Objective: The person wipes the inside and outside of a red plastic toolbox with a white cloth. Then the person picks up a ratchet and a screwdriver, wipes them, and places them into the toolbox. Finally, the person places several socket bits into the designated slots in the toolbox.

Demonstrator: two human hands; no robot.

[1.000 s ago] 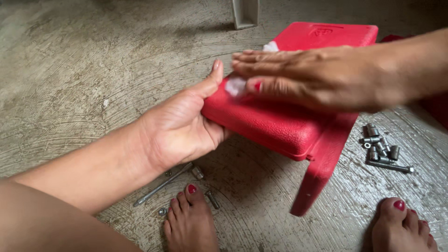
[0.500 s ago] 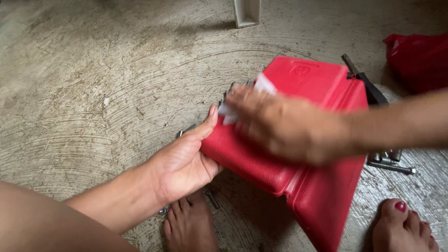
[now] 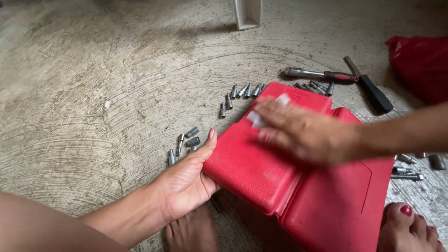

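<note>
A red plastic tool case (image 3: 252,172) lies opened out flat on the concrete floor, outer shell up. My left hand (image 3: 186,179) grips its left edge, thumb resting on top. My right hand (image 3: 298,133), blurred with motion, presses a small white cloth (image 3: 261,116) against the case's upper half. My bare feet show at the bottom, one under the left hand and one at the right corner.
Small metal sockets and bits (image 3: 240,93) lie scattered above and left of the case. A ratchet handle (image 3: 322,74) and a black-handled driver (image 3: 371,91) lie at the upper right, with more metal pieces (image 3: 410,170) at the right. A red bag (image 3: 417,60) sits far right.
The case has dropped from a raised, tilted hold to lying nearly flat, uncovering the sockets and tools behind it. My right hand has kept rubbing the cloth over it.
</note>
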